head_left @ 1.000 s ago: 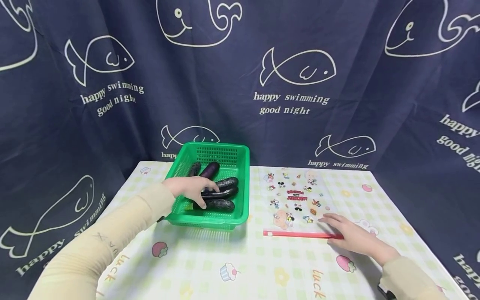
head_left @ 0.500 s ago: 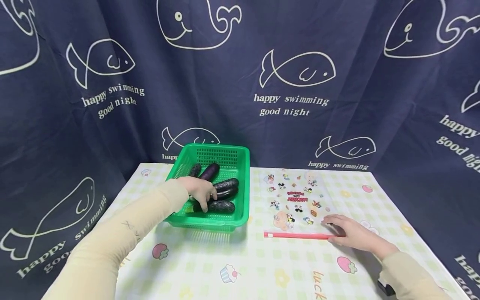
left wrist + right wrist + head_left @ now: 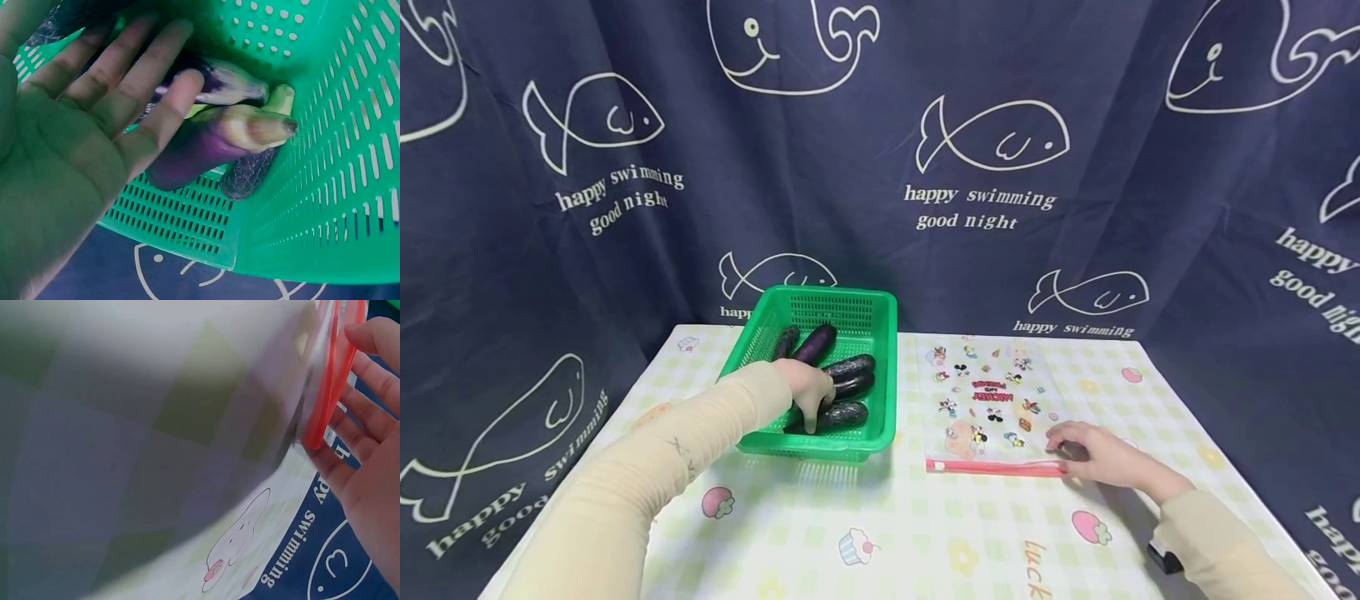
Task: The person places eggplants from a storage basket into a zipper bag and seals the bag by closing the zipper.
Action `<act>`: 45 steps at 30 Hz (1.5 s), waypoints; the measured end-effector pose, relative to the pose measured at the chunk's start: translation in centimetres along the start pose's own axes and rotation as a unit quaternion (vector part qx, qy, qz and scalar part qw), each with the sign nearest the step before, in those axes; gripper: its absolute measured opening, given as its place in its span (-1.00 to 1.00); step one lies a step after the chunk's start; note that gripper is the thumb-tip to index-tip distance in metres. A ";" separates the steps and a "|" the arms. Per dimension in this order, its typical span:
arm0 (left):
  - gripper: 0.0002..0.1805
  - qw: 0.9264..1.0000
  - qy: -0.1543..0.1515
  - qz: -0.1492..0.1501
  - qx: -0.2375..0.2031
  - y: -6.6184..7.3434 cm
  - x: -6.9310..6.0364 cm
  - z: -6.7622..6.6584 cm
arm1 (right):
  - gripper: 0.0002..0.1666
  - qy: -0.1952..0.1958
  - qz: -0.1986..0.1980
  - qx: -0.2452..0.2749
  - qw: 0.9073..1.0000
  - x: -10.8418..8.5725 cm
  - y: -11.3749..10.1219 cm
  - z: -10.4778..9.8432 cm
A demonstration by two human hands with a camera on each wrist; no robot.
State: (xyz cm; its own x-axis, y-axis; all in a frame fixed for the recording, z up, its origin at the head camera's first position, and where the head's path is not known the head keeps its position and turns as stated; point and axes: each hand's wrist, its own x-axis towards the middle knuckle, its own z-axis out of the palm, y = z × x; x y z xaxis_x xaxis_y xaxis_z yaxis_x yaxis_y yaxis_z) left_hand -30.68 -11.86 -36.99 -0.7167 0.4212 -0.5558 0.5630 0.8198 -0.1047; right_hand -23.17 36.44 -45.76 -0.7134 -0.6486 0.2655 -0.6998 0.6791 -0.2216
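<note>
Inside the green plastic basket (image 3: 891,375), my left hand (image 3: 808,392) reaches down among several dark purple eggplants (image 3: 842,416). Its fingers look extended in the left wrist view, where a fingertip lies against a purple eggplant (image 3: 194,147) with a pale stem end. A dark eggplant (image 3: 69,19) shows near the thumb there. My right hand (image 3: 1097,454) pinches the corner of a clear, cartoon-printed zip bag (image 3: 992,417) at its red zip edge (image 3: 992,467). In the right wrist view, thumb and fingers lie on either side of the red strip (image 3: 331,381), whose edges stand slightly apart.
The table (image 3: 790,542) wears a pale checked cloth with printed strawberries and cupcakes. A dark blue curtain (image 3: 865,183) with white fish drawings hangs behind and on both sides. The basket stands left of the bag, near the table's back edge.
My left hand has shifted right and lower into the basket over the front eggplants. The right hand has taken hold of the bag's red edge and lifted that corner slightly.
</note>
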 end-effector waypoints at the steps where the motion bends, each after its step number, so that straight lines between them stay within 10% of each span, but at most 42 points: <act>1: -0.44 1.000 0.002 0.003 -0.001 0.0 0.0 0.1 | -0.68 0.001 0.001 -0.002 1.000 0.1 0.0 0.0; 14: -0.50 1.000 0.010 0.013 -0.025 -0.5 -0.2 0.2 | -0.72 -0.046 0.054 0.068 0.995 0.4 0.0 0.0; 21: -0.50 0.992 -0.036 -0.026 -0.115 -1.0 -0.8 -0.3 | -0.73 -0.081 0.077 0.090 0.990 0.5 -0.1 -0.5; 35: -0.39 0.986 -0.050 -0.039 -0.154 -1.6 -1.6 -1.0 | -0.73 -0.056 0.095 0.088 0.990 0.2 -0.5 0.2; 45: -0.39 0.978 0.019 -0.043 -0.205 -1.7 -3.0 -2.1 | -0.64 0.011 0.047 0.075 0.996 0.2 -0.6 0.8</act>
State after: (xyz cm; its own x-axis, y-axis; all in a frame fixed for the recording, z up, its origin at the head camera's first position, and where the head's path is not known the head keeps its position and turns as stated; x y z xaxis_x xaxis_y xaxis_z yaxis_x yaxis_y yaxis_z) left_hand -30.32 -13.74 -33.39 -0.7729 0.3525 -0.5277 0.2938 0.9358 0.1947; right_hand -22.90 35.59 -46.36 -0.7758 -0.5758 0.2579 -0.6292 0.6761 -0.3834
